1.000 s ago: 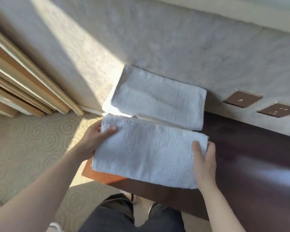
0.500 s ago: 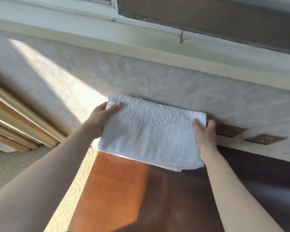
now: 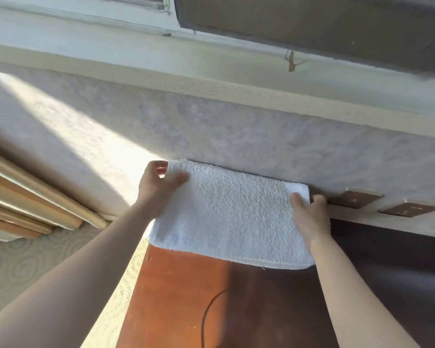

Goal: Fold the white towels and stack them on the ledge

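Towel [image 3: 232,217], folded and white, sits at the frame's middle, its far edge against the grey wall [image 3: 236,126] and its near edge hanging over the brown desk [image 3: 211,297]. We see open desk below it, sunlit orange at centre and dark toward the right, with a thin black cord [image 3: 207,315] curving across the lower middle. Right of the towel, two brown sockets [image 3: 354,199] sit in the wall. A pale sill [image 3: 261,96] runs across the upper frame, under a window frame. Carpet [image 3: 23,267] and gold curtain folds [image 3: 23,197] fill the left. Our left hand [image 3: 156,187] pinches the towel's upper left corner, fingers curled round it. Our right hand [image 3: 309,217] grips the right edge, thumb on top.
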Action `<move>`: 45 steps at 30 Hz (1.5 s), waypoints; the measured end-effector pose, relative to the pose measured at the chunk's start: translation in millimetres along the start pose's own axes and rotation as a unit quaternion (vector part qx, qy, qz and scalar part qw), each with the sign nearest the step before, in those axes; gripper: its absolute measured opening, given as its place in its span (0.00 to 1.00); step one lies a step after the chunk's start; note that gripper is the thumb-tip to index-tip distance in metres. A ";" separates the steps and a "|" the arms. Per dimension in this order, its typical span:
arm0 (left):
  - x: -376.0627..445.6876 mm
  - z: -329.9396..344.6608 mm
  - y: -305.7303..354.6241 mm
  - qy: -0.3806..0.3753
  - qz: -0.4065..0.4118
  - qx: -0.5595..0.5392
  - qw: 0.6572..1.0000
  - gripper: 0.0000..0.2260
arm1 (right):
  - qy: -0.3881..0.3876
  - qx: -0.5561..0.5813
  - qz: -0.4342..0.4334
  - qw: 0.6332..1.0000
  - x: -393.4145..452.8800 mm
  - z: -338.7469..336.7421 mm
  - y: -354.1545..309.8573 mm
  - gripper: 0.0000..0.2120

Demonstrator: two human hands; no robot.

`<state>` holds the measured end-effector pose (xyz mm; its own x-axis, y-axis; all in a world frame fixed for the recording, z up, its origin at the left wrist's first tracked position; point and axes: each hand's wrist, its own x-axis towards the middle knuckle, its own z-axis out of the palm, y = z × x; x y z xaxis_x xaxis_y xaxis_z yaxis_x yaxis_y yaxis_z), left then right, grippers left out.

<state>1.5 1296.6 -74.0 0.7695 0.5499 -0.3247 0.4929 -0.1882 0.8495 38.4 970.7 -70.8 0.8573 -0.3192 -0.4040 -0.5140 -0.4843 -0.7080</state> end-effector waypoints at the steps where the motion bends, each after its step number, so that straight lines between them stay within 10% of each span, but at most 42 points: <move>1: -3.8 3.1 0.1 0.030 0.043 0.050 0.997 0.27 | 0.040 -0.060 -0.022 0.997 -3.3 1.0 -1.2 0.22; 4: -31.8 21.0 1.4 0.130 0.274 0.213 0.929 0.21 | 0.203 -0.267 -0.223 0.915 -21.5 8.8 -7.1 0.16; 7: -68.2 61.1 4.8 -0.016 0.385 0.256 0.887 0.19 | 0.080 -0.261 -0.433 0.859 -43.2 40.0 -20.7 0.16; 10: -71.5 84.9 -2.0 -0.108 0.381 0.368 0.841 0.24 | -0.078 -0.342 -0.403 0.845 -42.6 60.4 -17.7 0.23; 13: -48.2 61.2 -18.7 -0.094 0.398 0.449 0.795 0.26 | -0.072 -0.386 -0.363 0.845 -23.2 43.3 1.4 0.27; 18: -33.6 25.1 -33.9 -0.065 0.326 0.483 0.810 0.29 | -0.003 -0.439 -0.238 0.866 -15.5 14.6 19.3 0.29; 23: -67.7 83.4 -7.1 -0.109 0.399 0.471 0.779 0.28 | -0.016 -0.377 -0.369 0.849 -40.4 52.6 0.5 0.29; 34: -37.9 23.3 -56.5 -0.060 0.259 0.422 0.867 0.30 | -0.028 -0.381 -0.275 0.882 -13.4 28.5 47.4 0.32; 41: -50.9 29.4 -40.9 -0.041 0.260 0.532 0.805 0.29 | -0.070 -0.301 -0.238 0.921 -25.6 1.1 48.5 0.28; 45: -84.7 32.1 -9.6 -0.036 0.314 0.583 0.748 0.26 | 0.013 -0.381 -0.343 0.858 -38.0 -34.7 28.6 0.30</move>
<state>-55.3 1225.7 -68.0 0.9973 0.0172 -0.0716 0.0112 -0.9964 -0.0837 -9.8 940.7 -55.6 0.9703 0.2406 -0.0237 0.2323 -0.9549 -0.1848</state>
